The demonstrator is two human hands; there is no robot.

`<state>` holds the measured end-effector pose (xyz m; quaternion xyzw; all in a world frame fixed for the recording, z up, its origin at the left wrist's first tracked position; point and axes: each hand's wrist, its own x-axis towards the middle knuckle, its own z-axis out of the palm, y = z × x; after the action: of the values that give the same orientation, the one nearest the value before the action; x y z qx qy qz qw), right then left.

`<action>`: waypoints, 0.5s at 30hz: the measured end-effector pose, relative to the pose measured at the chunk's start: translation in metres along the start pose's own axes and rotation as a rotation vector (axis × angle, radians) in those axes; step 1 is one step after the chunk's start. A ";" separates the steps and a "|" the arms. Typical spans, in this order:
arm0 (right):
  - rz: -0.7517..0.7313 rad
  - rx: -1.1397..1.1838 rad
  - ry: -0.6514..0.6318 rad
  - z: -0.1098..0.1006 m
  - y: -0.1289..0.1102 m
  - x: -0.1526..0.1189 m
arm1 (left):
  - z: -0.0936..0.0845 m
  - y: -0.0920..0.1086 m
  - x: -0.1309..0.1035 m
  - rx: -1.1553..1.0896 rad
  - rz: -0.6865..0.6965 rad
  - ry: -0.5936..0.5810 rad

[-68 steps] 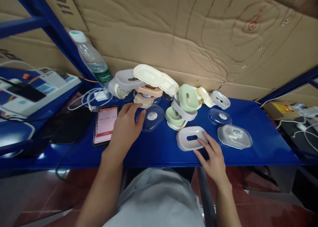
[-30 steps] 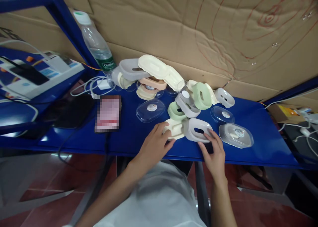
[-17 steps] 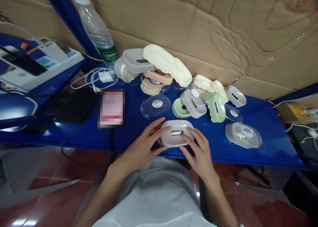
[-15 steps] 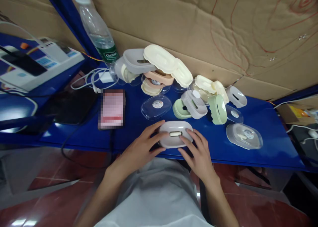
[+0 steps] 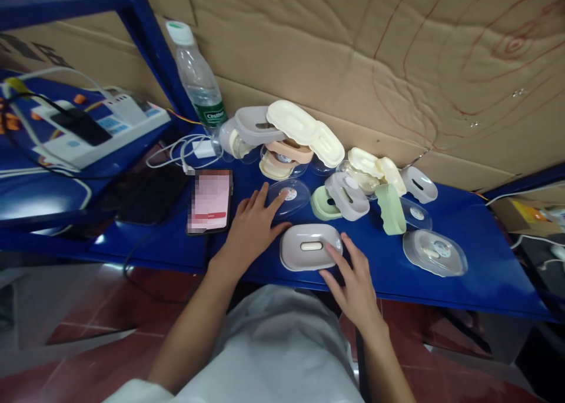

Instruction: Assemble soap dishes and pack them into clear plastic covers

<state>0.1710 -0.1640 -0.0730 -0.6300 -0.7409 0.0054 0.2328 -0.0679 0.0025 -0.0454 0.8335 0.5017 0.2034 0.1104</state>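
Observation:
A grey oval soap-dish tray point(image 5: 309, 247), with a cream part showing through its slot, lies near the front edge of the blue table point(image 5: 477, 285). My right hand point(image 5: 353, 279) rests its fingertips on the tray's right side. My left hand point(image 5: 253, 226) has its fingers spread and touches a clear oval lid point(image 5: 289, 196) just behind and left of the tray. Neither hand grips anything.
A heap of grey, cream, pink and green trays point(image 5: 286, 138) lies at the back by a water bottle point(image 5: 198, 82). More trays point(image 5: 348, 194) and a clear-lidded dish point(image 5: 435, 252) sit to the right. A phone point(image 5: 209, 200), cables and a power strip point(image 5: 97, 126) are on the left.
My left hand has left the grey tray and reached back to the clear lid. My right hand stays on the tray, which was earlier set over a cream part.

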 end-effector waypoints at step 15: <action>0.069 0.275 0.048 0.000 0.007 0.002 | -0.001 0.016 -0.062 -0.383 0.313 -0.142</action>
<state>0.1769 -0.1610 -0.0745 -0.6171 -0.7053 0.0996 0.3344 -0.0812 -0.0601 -0.0518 0.8772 0.3098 0.2500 0.2683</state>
